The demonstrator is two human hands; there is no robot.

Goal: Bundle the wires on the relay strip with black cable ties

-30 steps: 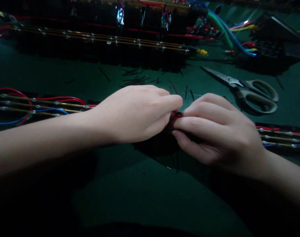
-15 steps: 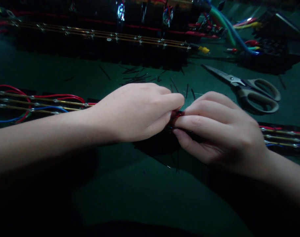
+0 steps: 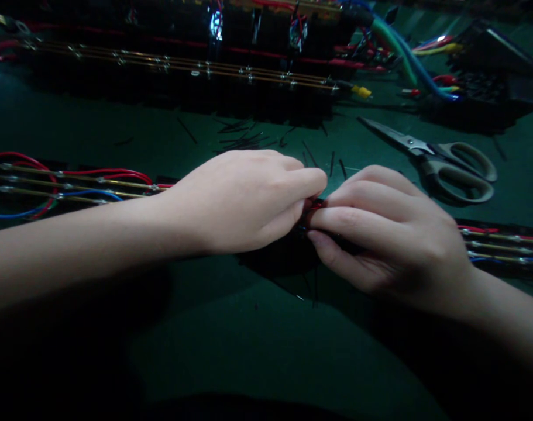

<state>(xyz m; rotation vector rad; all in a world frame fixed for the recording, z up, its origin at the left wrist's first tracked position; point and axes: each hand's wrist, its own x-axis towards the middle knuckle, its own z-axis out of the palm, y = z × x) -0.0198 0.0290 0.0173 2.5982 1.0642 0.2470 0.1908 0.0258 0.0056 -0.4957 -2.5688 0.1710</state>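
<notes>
My left hand [image 3: 257, 202] is closed over the middle of a long dark strip with brass rods [image 3: 73, 196], its fingertips curled under and hidden. Against it from the right, my right hand [image 3: 393, 228] is closed too, thumb and fingers pinched together. A short bit of red wire [image 3: 317, 205] shows between the two sets of fingertips; what exactly each hand grips there is hidden. Red wires [image 3: 126, 171] and a blue wire [image 3: 90, 192] run along the strip's left part. Its right part [image 3: 507, 245] comes out beyond my right wrist.
Scissors [image 3: 442, 161] lie behind my right hand, blades pointing left. Thin black offcuts [image 3: 244, 140] are scattered on the green table [image 3: 257, 351]. A second strip with rods [image 3: 191, 61] crosses the back, with a cable bundle [image 3: 402, 52] and a black box [image 3: 489, 76] at the right.
Almost nothing differs. The whole view has shifted very slightly, and both hands keep the same closed pose at the same spot on the strip.
</notes>
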